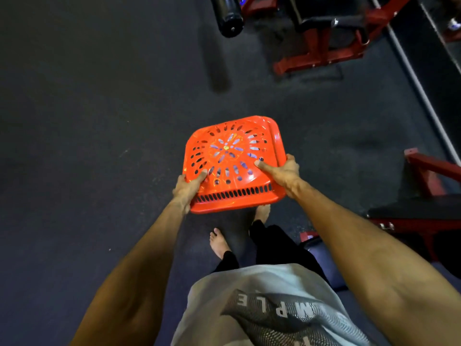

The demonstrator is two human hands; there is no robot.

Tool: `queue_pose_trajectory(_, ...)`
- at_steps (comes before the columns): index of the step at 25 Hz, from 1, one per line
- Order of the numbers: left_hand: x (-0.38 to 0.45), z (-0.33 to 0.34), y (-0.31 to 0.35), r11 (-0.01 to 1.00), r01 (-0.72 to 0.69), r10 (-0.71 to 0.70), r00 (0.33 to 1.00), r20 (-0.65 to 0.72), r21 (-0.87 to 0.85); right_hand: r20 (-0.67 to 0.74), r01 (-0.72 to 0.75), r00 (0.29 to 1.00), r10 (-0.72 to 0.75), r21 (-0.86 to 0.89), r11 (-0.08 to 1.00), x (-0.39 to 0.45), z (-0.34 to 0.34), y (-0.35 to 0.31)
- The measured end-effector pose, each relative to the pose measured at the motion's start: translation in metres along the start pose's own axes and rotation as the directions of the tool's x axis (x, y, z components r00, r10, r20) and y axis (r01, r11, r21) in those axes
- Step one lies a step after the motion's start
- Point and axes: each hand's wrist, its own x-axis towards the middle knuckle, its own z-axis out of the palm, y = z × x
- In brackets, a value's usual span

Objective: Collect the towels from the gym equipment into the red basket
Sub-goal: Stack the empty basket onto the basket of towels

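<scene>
My left hand (187, 188) and right hand (283, 171) each grip a side of the basket (232, 161), thumbs pressed on top, above the floor (99, 121).

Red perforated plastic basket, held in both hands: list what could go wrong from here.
1. The red perforated plastic basket shows its holed base to the camera; if it stays turned this way, towels may fall out.
2. Both the left hand and right hand grip it, so neither is free for a towel.
3. Bare feet near the red steel machine frame risk a stubbed toe.
</scene>
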Motion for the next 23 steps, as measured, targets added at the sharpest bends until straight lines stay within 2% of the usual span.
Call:
queue_pose_trajectory(5, 0.028, 0.028, 0.036, 0.969, 0.109, -0.087, 0.990, -0.107, 0.223, 0.115, -0.048, 0.992, 0.053, -0.047, 0.998, 0.060, -0.007, -0.012)
queue_pose_trajectory(9, 0.077, 0.050, 0.038, 0.968, 0.177, -0.157, 0.980, -0.121, 0.180, 0.232, -0.026, 0.972, 0.042, -0.069, 0.997, 0.127, 0.004, -0.009)
queue_pose_trajectory(12, 0.082, 0.076, 0.075, 0.978, 0.166, -0.150, 0.980, -0.130, 0.122, 0.305, -0.020, 0.952, 0.035, -0.050, 0.999, 0.172, 0.017, -0.016)
queue_pose_trajectory(15, 0.118, 0.095, 0.073, 0.981, 0.134, -0.110, 0.979, -0.169, 0.137, 0.363, -0.021, 0.932, 0.028, -0.022, 1.000, 0.206, 0.032, -0.023)
queue_pose_trajectory(23, 0.214, 0.137, 0.025, 0.973, 0.116, -0.086, 0.985, -0.151, 0.200, 0.360, -0.067, 0.931, 0.063, -0.002, 0.998, 0.289, 0.076, 0.033)
